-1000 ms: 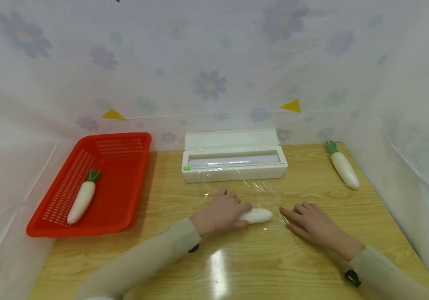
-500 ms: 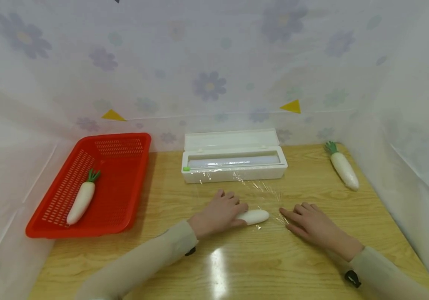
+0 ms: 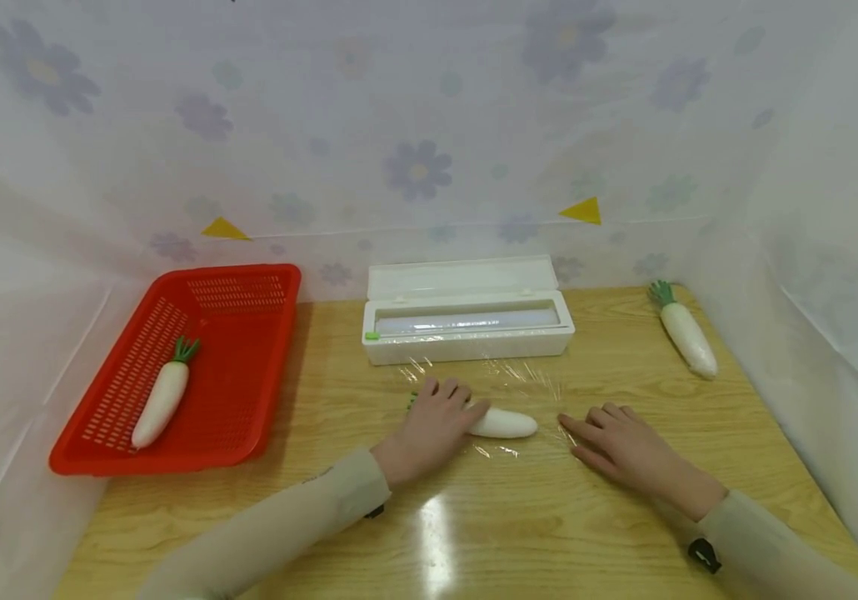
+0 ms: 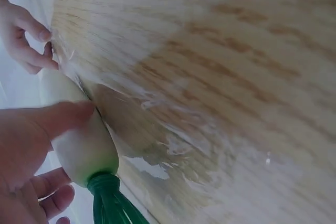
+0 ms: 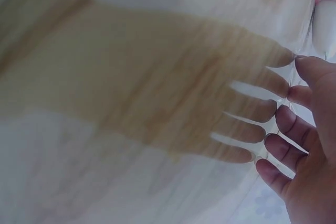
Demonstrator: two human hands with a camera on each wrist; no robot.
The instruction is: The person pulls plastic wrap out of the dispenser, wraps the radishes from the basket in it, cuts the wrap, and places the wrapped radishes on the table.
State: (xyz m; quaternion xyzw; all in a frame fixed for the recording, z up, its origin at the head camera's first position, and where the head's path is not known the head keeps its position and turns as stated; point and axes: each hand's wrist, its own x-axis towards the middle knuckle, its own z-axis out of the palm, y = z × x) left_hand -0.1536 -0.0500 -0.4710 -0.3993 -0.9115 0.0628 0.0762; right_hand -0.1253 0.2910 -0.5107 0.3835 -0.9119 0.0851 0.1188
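In the head view, a white radish (image 3: 504, 422) lies on clear plastic wrap (image 3: 522, 379) in the middle of the table. My left hand (image 3: 432, 425) grips it near its leafy end. In the left wrist view, the thumb lies across the radish (image 4: 86, 145), with fingers at its other side and green leaves (image 4: 113, 203) sticking out. To the right of the radish's tip, apart from it, my right hand (image 3: 627, 446) rests its fingertips on the wrap's right edge. The right wrist view shows those fingers (image 5: 286, 153) spread and slightly bent, their tips on the shiny surface.
Behind the hands stands a white wrap box (image 3: 466, 346), lid up, with a roll (image 3: 474, 322) inside; the wrap runs from it. A red basket (image 3: 279, 367) at left holds another radish (image 3: 162, 404). A third radish (image 3: 687, 337), looking wrapped, lies at the right back.
My left hand has shifted slightly left, and the radish has turned so its green leaves now show beyond the hand. Glints on the wrap have moved. The right hand keeps its place.
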